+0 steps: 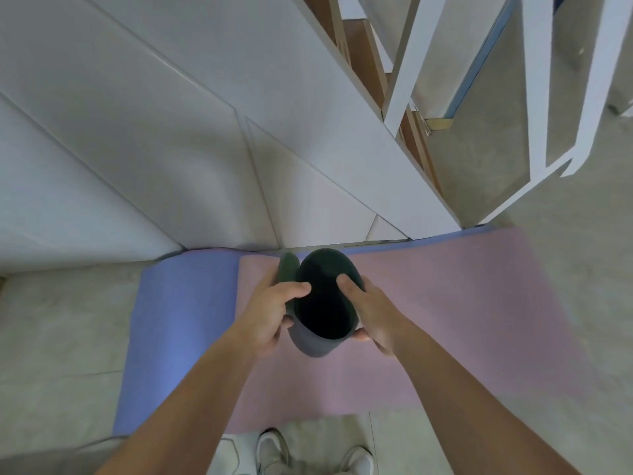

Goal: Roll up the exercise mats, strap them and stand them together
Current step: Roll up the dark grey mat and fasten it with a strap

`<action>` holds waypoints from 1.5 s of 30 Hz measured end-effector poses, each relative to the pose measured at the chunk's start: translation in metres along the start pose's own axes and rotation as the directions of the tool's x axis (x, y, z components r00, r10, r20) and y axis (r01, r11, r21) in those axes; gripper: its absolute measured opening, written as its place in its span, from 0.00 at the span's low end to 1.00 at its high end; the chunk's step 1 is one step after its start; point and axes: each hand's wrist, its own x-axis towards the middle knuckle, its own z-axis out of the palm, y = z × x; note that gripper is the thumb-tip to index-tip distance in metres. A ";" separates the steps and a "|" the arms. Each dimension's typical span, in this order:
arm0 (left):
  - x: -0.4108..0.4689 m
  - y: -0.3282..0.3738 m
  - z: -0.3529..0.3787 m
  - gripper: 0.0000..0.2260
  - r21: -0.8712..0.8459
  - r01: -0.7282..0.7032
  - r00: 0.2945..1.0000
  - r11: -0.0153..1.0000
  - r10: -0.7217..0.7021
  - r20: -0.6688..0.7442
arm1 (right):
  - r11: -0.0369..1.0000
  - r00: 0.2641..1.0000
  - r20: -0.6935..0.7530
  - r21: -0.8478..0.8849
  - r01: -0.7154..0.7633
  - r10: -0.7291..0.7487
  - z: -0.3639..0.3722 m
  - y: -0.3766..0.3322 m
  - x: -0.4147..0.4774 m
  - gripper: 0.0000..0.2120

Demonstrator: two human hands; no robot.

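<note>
Pale tiled floor [61,320], with a white panelled wall [137,132] beyond the pink mat [462,303]. Pink mat lies flat, overlapping a blue mat [178,320]. Over the pink mat, a dark green rolled mat [323,303] is held end-up; its hollow core is too dark to read. Left hand [270,313] and right hand [373,317] flank the roll, fingers curled tight round it. White shoes [274,450] at the pink mat's near edge.
</note>
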 end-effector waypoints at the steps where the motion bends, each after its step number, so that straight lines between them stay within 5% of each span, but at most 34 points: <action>1: 0.008 -0.005 0.000 0.24 -0.004 0.000 1.000 1.000 0.000 0.008 | 1.000 1.000 -0.004 0.020 0.009 -0.009 -0.002 0.004 0.005 0.26; 13: 0.088 -0.064 -0.015 0.13 0.077 0.078 0.997 0.994 -0.075 -0.032 | 0.992 0.998 0.002 0.107 0.070 -0.070 0.000 0.058 0.069 0.26; 17: 0.110 -0.080 -0.017 0.12 0.092 0.098 0.995 0.991 -0.096 -0.023 | 0.986 0.996 -0.003 0.147 0.085 -0.086 0.000 0.075 0.088 0.24; 22: 0.119 -0.098 -0.013 0.18 0.118 0.144 0.989 0.983 -0.148 0.027 | 0.981 0.994 -0.011 0.161 0.108 -0.107 0.001 0.101 0.096 0.33; 26: 0.116 -0.107 -0.025 0.32 0.167 0.170 0.981 0.971 -0.184 0.070 | 0.997 0.999 0.032 0.074 0.025 -0.027 -0.008 0.096 0.093 0.38; 29: 0.115 -0.112 -0.033 0.31 0.229 0.167 0.978 0.959 -0.191 0.086 | 0.999 0.992 -0.126 -0.030 -0.028 0.024 -0.014 0.076 0.097 0.37; 31: 0.115 -0.111 -0.029 0.33 0.239 0.143 0.983 0.960 -0.167 0.080 | 0.977 0.970 -0.230 -0.211 0.035 -0.084 -0.005 0.066 0.103 0.36; 35: 0.117 -0.108 -0.014 0.34 0.183 0.214 0.975 0.960 -0.221 0.017 | 0.666 0.891 -0.316 -0.745 -0.021 -0.325 0.023 0.072 0.109 0.34; 39: 0.127 -0.098 -0.011 0.27 0.082 0.307 0.951 0.948 -0.303 -0.060 | 0.508 0.862 -0.305 -0.859 -0.066 -0.405 0.032 0.074 0.115 0.36; 45: 0.132 -0.091 -0.008 0.18 0.091 0.294 0.940 0.951 -0.271 -0.207 | 0.108 0.798 0.129 -0.966 0.236 -0.589 0.040 0.079 0.116 0.36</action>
